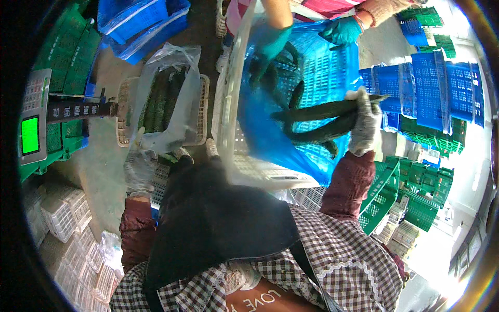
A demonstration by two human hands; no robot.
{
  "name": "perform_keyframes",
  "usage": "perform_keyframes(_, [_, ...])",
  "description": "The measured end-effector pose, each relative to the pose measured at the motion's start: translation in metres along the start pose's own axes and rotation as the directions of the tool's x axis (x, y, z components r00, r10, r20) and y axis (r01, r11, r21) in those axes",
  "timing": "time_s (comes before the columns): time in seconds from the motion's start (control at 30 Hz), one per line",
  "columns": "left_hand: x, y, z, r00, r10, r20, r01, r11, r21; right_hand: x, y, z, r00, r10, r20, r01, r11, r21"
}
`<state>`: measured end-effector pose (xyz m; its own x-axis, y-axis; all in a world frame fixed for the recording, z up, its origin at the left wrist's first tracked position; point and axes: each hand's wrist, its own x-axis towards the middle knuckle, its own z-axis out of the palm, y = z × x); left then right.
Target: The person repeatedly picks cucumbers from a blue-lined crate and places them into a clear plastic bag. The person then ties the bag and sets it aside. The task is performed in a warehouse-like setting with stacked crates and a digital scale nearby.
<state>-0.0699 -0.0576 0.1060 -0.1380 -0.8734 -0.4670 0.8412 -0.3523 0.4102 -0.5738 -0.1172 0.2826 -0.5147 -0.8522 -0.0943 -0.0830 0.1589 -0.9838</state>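
My right hand (364,123), in a pale glove, grips the ends of two long dark cucumbers (321,111) above a white plastic crate (230,117) lined with blue plastic film (257,132). More cucumbers (297,93) lie inside the crate. At the left, a clear plastic bag (187,93) filled with cucumbers (160,101) rests in a beige basket (202,113). My left hand (140,167), also gloved, is at the bag's near edge; whether its fingers pinch the film cannot be told.
Across the crate, a co-worker's teal-gloved hands (343,31) reach over it. A scale display (35,117) stands at the left. Blue crates (429,89) and green crates (380,195) are stacked right, white crates (62,218) lower left, more blue crates (132,19) at upper left.
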Motion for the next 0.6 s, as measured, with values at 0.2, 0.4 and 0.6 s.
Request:
perform_keyframes(0.2, [0.023, -0.021, -0.062, 0.985, 0.139, 0.098, -0.132, 0.989, -0.072, -0.017, -0.114, -0.023, 0.982, -0.180, -0.051, 0.187, 0.948, 0.257])
perform_keyframes(0.4, [0.026, -0.041, -0.096, 0.844, 0.306, 0.441, -0.297, 0.951, -0.091, -0.023, -0.178, 0.038, 0.872, -0.463, 0.156, 0.411, 0.868, 0.278])
perform_keyframes(0.6, [0.000, -0.037, -0.011, 0.928, 0.352, 0.122, -0.345, 0.935, -0.076, 0.017, -0.131, 0.201, 0.853, -0.114, 0.510, -0.055, 0.951, 0.305])
